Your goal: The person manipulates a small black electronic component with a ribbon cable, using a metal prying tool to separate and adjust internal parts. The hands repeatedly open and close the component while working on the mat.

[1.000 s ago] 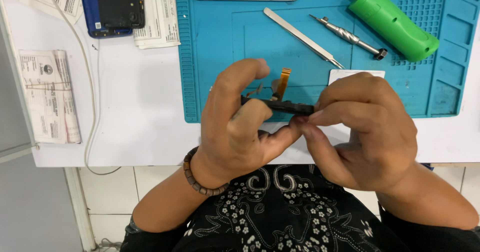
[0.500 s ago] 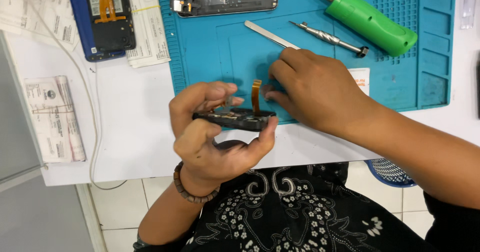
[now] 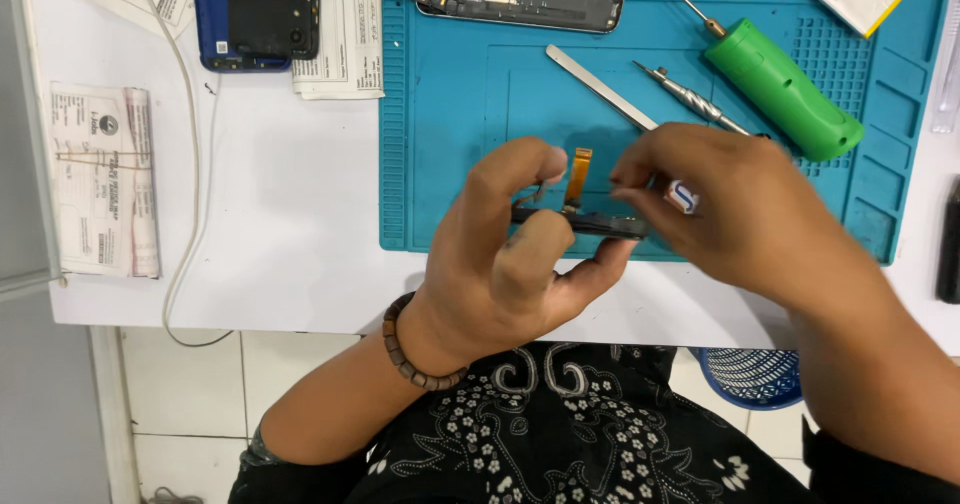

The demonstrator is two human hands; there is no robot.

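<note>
Dark phone part [image 3: 590, 222] — left hand [image 3: 510, 254]

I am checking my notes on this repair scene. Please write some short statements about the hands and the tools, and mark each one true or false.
1. The left hand holds a dark phone part with an orange flex cable standing up from it. True.
2. The right hand rests flat on the white table, away from the part. False: it is raised at the part, fingertips close to the cable.
3. The green screwdriver lies on the blue work mat. True.
4. The metal spudger is held in the right hand. False: it lies on the mat.
5. A beaded bracelet is on the left wrist. True.
</note>
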